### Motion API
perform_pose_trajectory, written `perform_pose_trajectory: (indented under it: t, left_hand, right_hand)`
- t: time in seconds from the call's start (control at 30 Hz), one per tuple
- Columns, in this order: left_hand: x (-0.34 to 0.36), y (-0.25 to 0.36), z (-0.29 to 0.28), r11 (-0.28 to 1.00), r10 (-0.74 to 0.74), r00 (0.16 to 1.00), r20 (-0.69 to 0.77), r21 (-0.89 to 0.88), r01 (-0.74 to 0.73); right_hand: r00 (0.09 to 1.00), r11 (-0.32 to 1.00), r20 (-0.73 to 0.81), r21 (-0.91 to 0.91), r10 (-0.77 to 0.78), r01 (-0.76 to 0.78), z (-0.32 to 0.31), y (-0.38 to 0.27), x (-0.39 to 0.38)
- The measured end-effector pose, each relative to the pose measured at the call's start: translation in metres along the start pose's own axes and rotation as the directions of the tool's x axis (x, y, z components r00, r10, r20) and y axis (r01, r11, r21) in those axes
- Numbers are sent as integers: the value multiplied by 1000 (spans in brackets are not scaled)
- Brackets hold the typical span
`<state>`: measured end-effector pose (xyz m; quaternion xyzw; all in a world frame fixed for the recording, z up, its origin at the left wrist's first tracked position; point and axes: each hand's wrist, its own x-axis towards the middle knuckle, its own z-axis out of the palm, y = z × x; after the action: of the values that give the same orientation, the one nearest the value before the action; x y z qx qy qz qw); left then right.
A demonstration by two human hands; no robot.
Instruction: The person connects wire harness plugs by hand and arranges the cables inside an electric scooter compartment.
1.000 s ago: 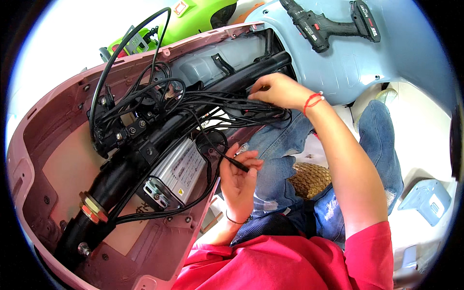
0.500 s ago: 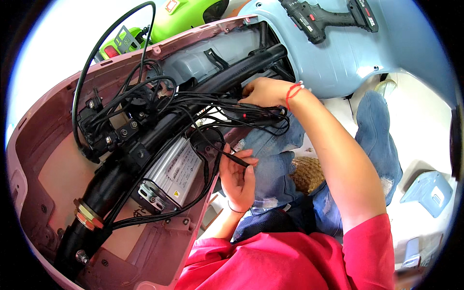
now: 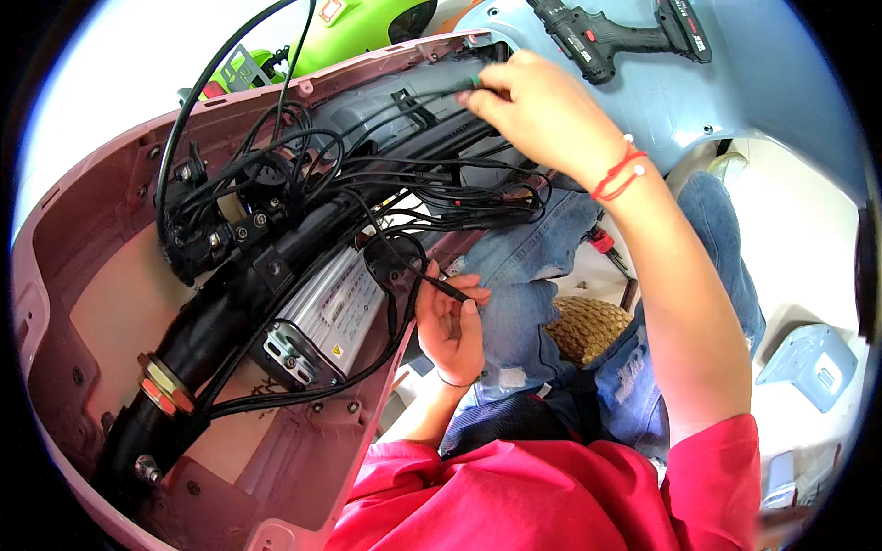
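Observation:
My left hand [image 3: 450,323] is closed around a thin black cable with a plug end [image 3: 447,289], held between thumb and fingers just outside the pink shell's edge. Up at the far end of the shell, my right hand [image 3: 533,96] pinches another black cable with a green-tipped connector [image 3: 473,84], raised above the black frame tube [image 3: 404,151]. A loose bundle of black cables [image 3: 459,188] lies across the tube between my hands. Beneath it, a silver finned metal box [image 3: 335,317] with a printed label is seated inside the pink shell [image 3: 266,514].
A black cordless drill [image 3: 611,37] rests on a light blue plastic panel [image 3: 735,83] at the far right. Behind the shell stands a bright green body part [image 3: 358,28]. A small blue plastic piece [image 3: 813,367] lies on the right. My jeans-clad legs are beside the shell.
My right hand has moved up and away from the cable bundle, drawing out a cable with a green-tipped connector. The left hand still holds its cable in nearly the same place.

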<state>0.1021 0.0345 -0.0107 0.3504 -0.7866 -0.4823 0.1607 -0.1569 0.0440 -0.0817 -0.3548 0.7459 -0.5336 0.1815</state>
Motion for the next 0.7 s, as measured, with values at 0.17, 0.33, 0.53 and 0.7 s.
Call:
perform_pose_trajectory:
  t: [0.17, 0.33, 0.53, 0.7]
  left_hand:
    - [0, -1, 4, 999, 46, 998, -30, 21, -45]
    - [2, 1, 5, 999, 38, 999, -37, 8, -37]
    - [1, 2, 5, 999, 29, 999, -37, 41, -27]
    - [2, -1, 3, 998, 55, 998, -39, 33, -53]
  right_hand:
    - [972, 992, -221, 112, 84, -61, -14, -11, 2]
    - [959, 974, -212, 166, 188, -155, -25, -1, -4]
    - [957, 973, -179, 89, 227, -214, -44, 15, -23]
    - [962, 970, -137, 90, 238, -227, -59, 17, -48]
